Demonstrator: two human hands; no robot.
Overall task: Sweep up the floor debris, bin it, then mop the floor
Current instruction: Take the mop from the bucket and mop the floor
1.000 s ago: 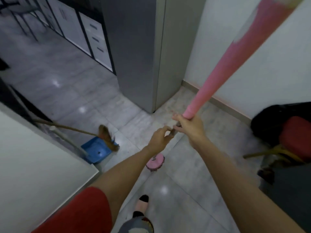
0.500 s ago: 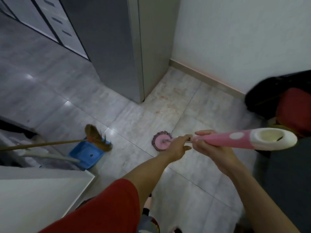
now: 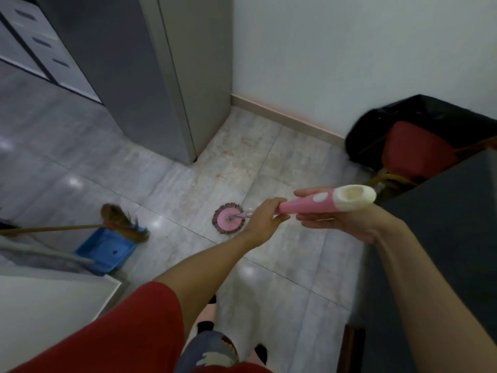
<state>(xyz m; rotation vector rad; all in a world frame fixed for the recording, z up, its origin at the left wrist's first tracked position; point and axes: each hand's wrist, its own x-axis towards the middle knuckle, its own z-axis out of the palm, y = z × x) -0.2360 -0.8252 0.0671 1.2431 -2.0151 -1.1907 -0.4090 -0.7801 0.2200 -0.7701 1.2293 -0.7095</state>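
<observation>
Both hands grip the pink mop (image 3: 309,204): left hand (image 3: 265,216) curled round it, right hand (image 3: 341,222) cradling loosely. Its head (image 3: 228,220) sits on the floor (image 3: 282,265) at 12 o'clock, apparently for mopping.

A tall grey cabinet (image 3: 139,76) stands on pale marbled floor tiles (image 3: 282,265) glinting with light; right of it a white wall (image 3: 349,55), left of it drawer fronts (image 3: 40,44)
</observation>
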